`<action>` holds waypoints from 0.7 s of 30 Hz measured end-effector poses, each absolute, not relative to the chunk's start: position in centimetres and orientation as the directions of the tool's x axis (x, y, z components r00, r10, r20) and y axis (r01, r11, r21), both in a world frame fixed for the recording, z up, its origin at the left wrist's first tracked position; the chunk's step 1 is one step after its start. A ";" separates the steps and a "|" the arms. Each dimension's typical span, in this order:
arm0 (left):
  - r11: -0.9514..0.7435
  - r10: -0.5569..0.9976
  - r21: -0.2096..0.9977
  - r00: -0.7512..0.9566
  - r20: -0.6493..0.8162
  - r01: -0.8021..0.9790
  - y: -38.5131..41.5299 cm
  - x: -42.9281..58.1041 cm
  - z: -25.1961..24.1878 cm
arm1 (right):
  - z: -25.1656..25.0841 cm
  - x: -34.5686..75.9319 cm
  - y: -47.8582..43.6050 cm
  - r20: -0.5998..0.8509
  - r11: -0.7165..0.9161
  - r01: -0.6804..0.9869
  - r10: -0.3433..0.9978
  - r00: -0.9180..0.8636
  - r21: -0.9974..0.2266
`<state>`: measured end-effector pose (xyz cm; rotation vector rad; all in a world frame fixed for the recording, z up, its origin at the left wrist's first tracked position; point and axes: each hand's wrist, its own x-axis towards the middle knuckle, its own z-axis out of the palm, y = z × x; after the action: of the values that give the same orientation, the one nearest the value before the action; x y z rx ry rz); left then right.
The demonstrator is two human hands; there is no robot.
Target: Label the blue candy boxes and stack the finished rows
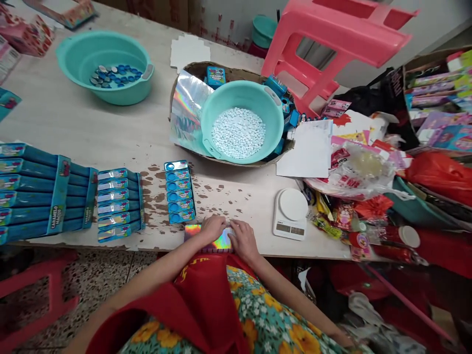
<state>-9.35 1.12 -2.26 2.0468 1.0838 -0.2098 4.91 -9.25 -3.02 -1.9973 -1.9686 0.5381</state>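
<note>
My left hand [212, 228] and my right hand [242, 238] rest together on a shiny holographic box [222, 242] at the table's near edge, fingers curled over its top. Just left of them stands a short stack of small blue candy tins [179, 192]. Further left lie rows of blue packs [118, 204] and long blue display cartons [44, 191]. A teal basin of small white candies [239, 132] sits in a cardboard tray [184, 71] beyond my hands.
A white kitchen scale [290, 214] stands right of my hands. A second teal basin [105, 66] with blue lids is at the far left. A pink plastic stool [332, 39] lies upturned at the back. Wrappers, bags and paper crowd the right side.
</note>
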 end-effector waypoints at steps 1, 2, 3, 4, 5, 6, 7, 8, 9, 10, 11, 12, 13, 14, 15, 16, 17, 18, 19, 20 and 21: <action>-0.314 0.624 0.566 0.615 -0.482 0.762 1.3 -9.2 -2.2 | -3.1 4.7 -9.5 -0.051 0.000 0.907 0.998 -0.024 -0.420; -0.309 0.624 0.561 0.609 -0.489 0.768 1.4 -9.1 -2.1 | -3.2 4.6 -9.7 -0.039 0.025 0.919 0.998 -0.043 -0.393; -0.302 0.628 0.558 0.602 -0.494 0.773 1.6 -9.0 -2.1 | -3.2 4.5 -9.9 -0.027 0.047 0.928 0.998 -0.061 -0.371; -0.295 0.632 0.554 0.594 -0.498 0.778 1.7 -8.9 -2.1 | -3.2 4.5 -10.0 -0.016 0.069 0.933 0.997 -0.080 -0.354; -0.286 0.637 0.552 0.586 -0.500 0.783 1.8 -8.8 -2.2 | -3.2 4.6 -10.2 -0.007 0.092 0.934 0.995 -0.101 -0.344; -0.278 0.641 0.552 0.580 -0.503 0.786 1.9 -8.7 -2.3 | -3.1 4.6 -10.2 0.002 0.110 0.933 0.993 -0.116 -0.341; -0.268 0.644 0.553 0.574 -0.506 0.789 2.0 -8.6 -2.5 | -2.9 4.7 -10.2 0.009 0.119 0.931 0.992 -0.123 -0.345; -0.259 0.647 0.554 0.568 -0.509 0.792 2.0 -8.5 -2.7 | -2.6 4.8 -10.2 0.013 0.119 0.927 0.992 -0.122 -0.356; -0.249 0.649 0.555 0.562 -0.513 0.794 2.0 -8.4 -2.9 | -2.2 4.9 -10.1 0.010 0.109 0.923 0.994 -0.113 -0.370; -0.239 0.652 0.556 0.556 -0.516 0.796 2.0 -8.3 -3.2 | -1.7 5.0 -9.9 -0.002 0.088 0.918 0.995 -0.097 -0.388; -0.228 0.656 0.557 0.549 -0.518 0.798 2.0 -8.3 -3.4 | -1.1 5.2 -9.6 -0.019 0.061 0.909 0.997 -0.076 -0.411; -0.216 0.661 0.560 0.542 -0.519 0.800 2.0 -8.2 -3.5 | -0.4 5.4 -9.3 -0.038 0.028 0.895 0.998 -0.050 -0.445; -0.204 0.665 0.562 0.535 -0.521 0.801 2.0 -8.2 -3.5 | 0.5 5.6 -9.0 -0.057 -0.013 0.872 0.998 -0.017 -0.490; -0.196 0.670 0.560 0.527 -0.523 0.805 2.0 -8.3 -3.3 | 1.5 5.7 -8.6 -0.075 -0.062 0.836 0.997 0.025 -0.545; -0.185 0.678 0.571 0.525 -0.515 0.799 2.0 -8.4 -2.9 | 2.6 5.9 -8.2 -0.093 -0.115 0.786 0.993 0.072 -0.607; -0.168 0.685 0.614 0.539 -0.490 0.771 2.0 -8.6 -2.3 | 3.6 6.0 -7.8 -0.117 -0.165 0.723 0.986 0.116 -0.671; -0.138 0.683 0.691 0.574 -0.453 0.709 2.0 -8.8 -1.5 | 4.6 6.1 -7.3 -0.147 -0.210 0.651 0.978 0.150 -0.729; -0.091 0.670 0.787 0.623 -0.405 0.610 2.0 -9.1 -0.6 | 5.5 6.2 -6.9 -0.179 -0.247 0.579 0.969 0.173 -0.777; -0.028 0.647 0.875 0.676 -0.353 0.484 1.9 -9.4 0.3 | 6.3 6.1 -6.5 -0.212 -0.277 0.510 0.960 0.182 -0.815; 0.044 0.619 0.932 0.722 -0.308 0.359 1.7 -9.8 1.2 | 6.9 6.0 -6.2 -0.244 -0.303 0.445 0.952 0.185 -0.843; 0.116 0.595 0.955 0.751 -0.286 0.272 1.6 -10.1 2.0 | 7.3 5.8 -5.9 -0.272 -0.325 0.385 0.944 0.187 -0.864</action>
<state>-10.09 1.56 2.00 1.4735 0.7468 0.2717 5.81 -5.87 7.31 -1.8196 -1.2484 1.1042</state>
